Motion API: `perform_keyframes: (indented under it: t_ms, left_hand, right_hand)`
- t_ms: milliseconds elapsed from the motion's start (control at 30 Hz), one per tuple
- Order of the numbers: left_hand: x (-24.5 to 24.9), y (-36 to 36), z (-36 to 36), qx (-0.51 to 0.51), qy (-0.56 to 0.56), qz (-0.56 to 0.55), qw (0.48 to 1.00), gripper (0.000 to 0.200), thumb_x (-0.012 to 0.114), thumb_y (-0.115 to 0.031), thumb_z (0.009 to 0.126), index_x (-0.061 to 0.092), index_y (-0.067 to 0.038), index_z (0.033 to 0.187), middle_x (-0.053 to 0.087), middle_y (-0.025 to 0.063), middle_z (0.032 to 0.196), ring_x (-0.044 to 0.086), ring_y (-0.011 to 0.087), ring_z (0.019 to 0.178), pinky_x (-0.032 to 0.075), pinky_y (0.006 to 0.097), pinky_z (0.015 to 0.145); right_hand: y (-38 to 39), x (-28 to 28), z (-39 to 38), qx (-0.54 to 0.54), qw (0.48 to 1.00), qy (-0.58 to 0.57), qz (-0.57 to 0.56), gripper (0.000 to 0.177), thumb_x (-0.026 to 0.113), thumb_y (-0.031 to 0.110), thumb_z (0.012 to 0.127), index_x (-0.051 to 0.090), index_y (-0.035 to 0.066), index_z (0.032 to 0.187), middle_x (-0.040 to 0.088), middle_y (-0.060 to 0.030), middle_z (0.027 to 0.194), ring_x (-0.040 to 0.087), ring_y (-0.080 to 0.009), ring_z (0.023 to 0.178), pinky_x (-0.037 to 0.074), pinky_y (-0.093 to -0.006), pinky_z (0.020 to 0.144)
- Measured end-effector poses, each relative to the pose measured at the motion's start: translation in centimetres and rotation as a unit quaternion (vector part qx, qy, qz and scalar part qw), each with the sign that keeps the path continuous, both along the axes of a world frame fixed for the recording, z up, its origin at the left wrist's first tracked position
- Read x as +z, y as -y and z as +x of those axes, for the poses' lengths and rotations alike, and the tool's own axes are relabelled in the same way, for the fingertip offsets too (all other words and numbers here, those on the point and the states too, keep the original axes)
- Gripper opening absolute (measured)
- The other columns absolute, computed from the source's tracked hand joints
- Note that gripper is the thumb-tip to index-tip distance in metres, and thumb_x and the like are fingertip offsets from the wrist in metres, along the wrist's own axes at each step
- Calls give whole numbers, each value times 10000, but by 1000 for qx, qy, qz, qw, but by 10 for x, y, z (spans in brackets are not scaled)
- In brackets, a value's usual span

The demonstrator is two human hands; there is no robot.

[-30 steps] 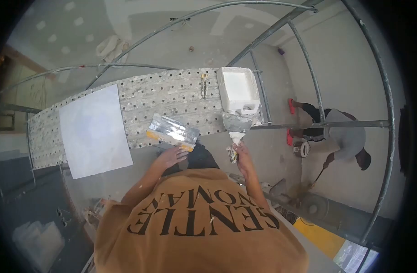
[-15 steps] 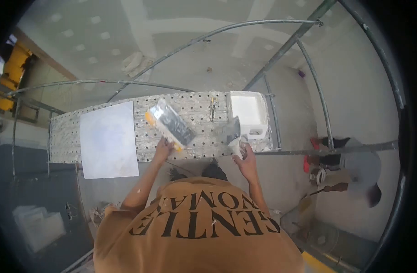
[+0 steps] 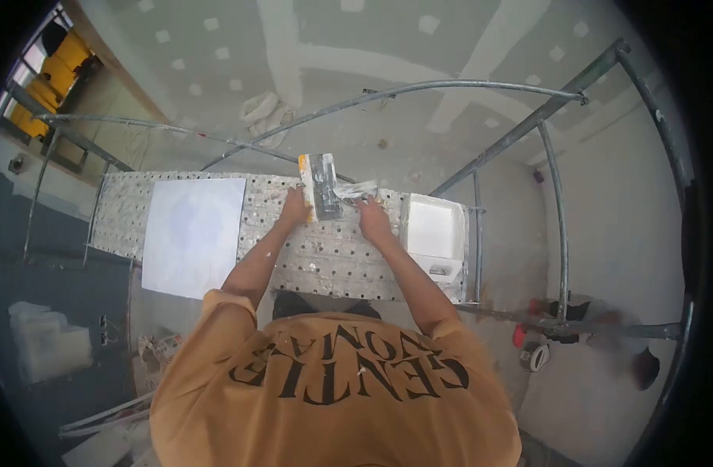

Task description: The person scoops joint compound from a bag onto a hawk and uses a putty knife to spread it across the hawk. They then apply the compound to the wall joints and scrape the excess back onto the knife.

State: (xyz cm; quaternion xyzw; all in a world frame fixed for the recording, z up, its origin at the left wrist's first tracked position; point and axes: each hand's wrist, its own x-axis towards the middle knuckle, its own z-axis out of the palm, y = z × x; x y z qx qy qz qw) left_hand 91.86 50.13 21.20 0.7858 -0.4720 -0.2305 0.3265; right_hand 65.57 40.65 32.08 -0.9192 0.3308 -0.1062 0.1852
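My left hand [image 3: 296, 207] is closed on the yellow-edged back of a wide drywall knife [image 3: 323, 187], its grey blade upright and smeared with white compound. Fingers of my right hand [image 3: 374, 220] wrap a putty knife [image 3: 358, 190] coated in white compound. Its blade meets the wide knife's right side in this view. Beneath both hands lies a perforated metal scaffold plank [image 3: 325, 268] spattered with dried compound. To the right of my right forearm stands a white tray [image 3: 434, 226] of compound.
A white sheet [image 3: 193, 233] covers part of the plank's left side and overhangs its front edge. Scaffold tubes [image 3: 418, 86] curve around the far side and right. Patched drywall [image 3: 348, 47] rises ahead. Far below on the right, a blurred person [image 3: 590, 319] shows beyond the tubes.
Both hands have moved forward and closer together, bringing the putty knife against the wide knife. The wide knife has turned upright. My view has tilted up slightly.
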Motion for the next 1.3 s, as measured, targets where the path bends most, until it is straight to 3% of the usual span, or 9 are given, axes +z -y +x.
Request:
perform_keyframes:
  t_ms: [67,200,267,367,500,767,833,1033,1300]
  left_hand:
    - [75,-11,-22,-31,134,180,974,898,781,-339,775,313,-1,1462,285,260,1532,270,436,1422,321,465,1136]
    - [37,-5,7,-111,211,85,967,1145,793,-535,708,184,-34,1538,68,192,1622,107,420,1483,198,531,1184]
    - [22,-3,15,-177,171,144,958,1283,740,-644,703,-12,-71,1570,-100,119,1642,-7,390,1504,66,579,1194]
    - [26,-4,18,-189,149,160,957,1337,713,-683,704,-136,-100,1556,-145,74,1642,-38,384,1505,20,601,1185]
    - [19,-4,18,-181,149,154,960,1353,706,-696,699,-140,-71,1549,-129,106,1641,-25,394,1502,9,604,1183]
    - [23,-11,14,-174,140,114,968,1305,692,-690,717,-69,-43,1558,-66,153,1639,32,409,1496,5,610,1181]
    - [17,-12,6,-141,152,81,975,1287,638,-726,742,-76,-26,1553,-55,171,1638,-39,391,1503,-48,617,1169]
    - [26,-9,-21,-61,192,49,978,1281,630,-724,742,7,71,1530,-30,237,1621,-5,361,1510,-19,626,1164]
    - [32,-8,-26,-45,229,69,970,1246,652,-700,735,86,79,1526,69,201,1622,36,352,1509,27,632,1169]
  right_hand:
    - [-7,0,17,-10,999,-34,13,556,577,-43,777,568,103,1314,505,-208,1341,628,-417,1016,531,-483,871]
    - [-37,5,41,-33,989,-134,53,600,583,-20,777,522,113,1359,503,-224,1351,632,-425,1029,536,-481,865]
    - [-44,-1,52,-46,986,-150,58,595,576,-6,786,512,111,1366,504,-225,1351,633,-425,1039,537,-479,867]
    - [-55,-12,73,-73,986,-139,58,551,559,26,814,513,101,1358,509,-226,1348,643,-428,1025,543,-483,858]
    - [-43,-26,121,-125,963,-231,56,449,540,68,855,553,79,1303,530,-223,1337,673,-431,942,565,-495,811]
    - [-40,12,105,-68,976,-204,-30,387,501,57,884,599,87,1257,577,-215,1271,678,-423,922,567,-489,787]
    - [-23,6,110,-72,979,-189,5,402,502,54,873,610,100,1258,586,-216,1251,669,-408,963,560,-478,810]
    - [31,0,108,1,986,-161,33,452,512,33,846,610,132,1276,603,-219,1210,653,-375,1022,543,-466,861]
    - [44,-9,120,25,985,-163,54,429,546,8,814,621,88,1229,607,-241,1191,647,-398,1009,535,-483,840]
